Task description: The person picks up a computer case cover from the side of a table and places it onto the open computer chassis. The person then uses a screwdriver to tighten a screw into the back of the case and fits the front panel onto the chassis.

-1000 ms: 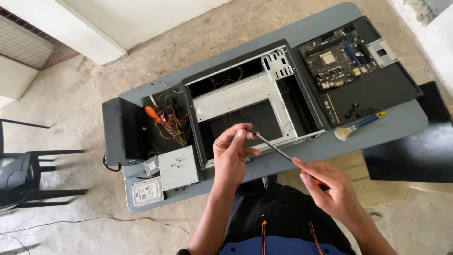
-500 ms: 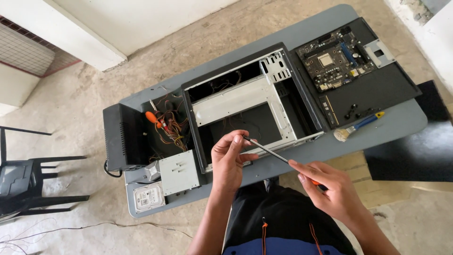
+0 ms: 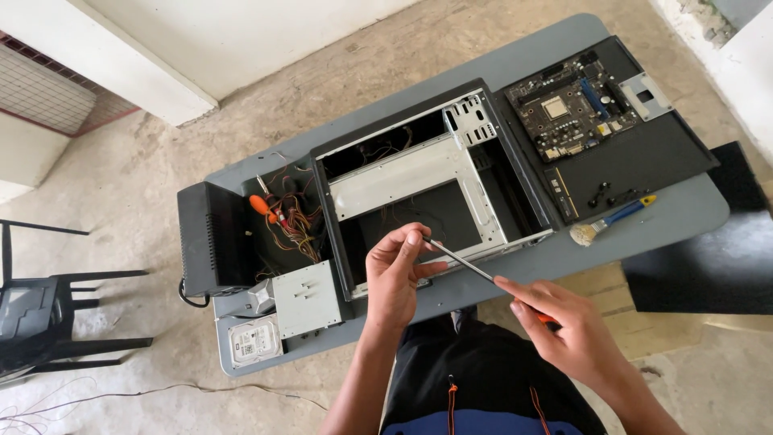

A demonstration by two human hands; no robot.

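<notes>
Left hand point(image 3: 396, 278) pinches the tip of the screwdriver point(image 3: 460, 263), fingers closed on the shaft end, just in front of the open case point(image 3: 427, 181). Right hand point(image 3: 568, 326) is wrapped shut around the handle, orange grip barely showing, nearer the body than the case. Versus half a second ago: both hands sit about the same, tip still at the left fingertips, slight shift only. Looks like something tiny is being set on or picked off the tip; too small to tell. Left of the case: wire bundle point(image 3: 294, 217), drive cage point(image 3: 306, 298), hard drive point(image 3: 255, 341). Right of the case: motherboard point(image 3: 568, 105) on a black panel point(image 3: 644, 161), brush point(image 3: 612, 221) near its front edge.
</notes>
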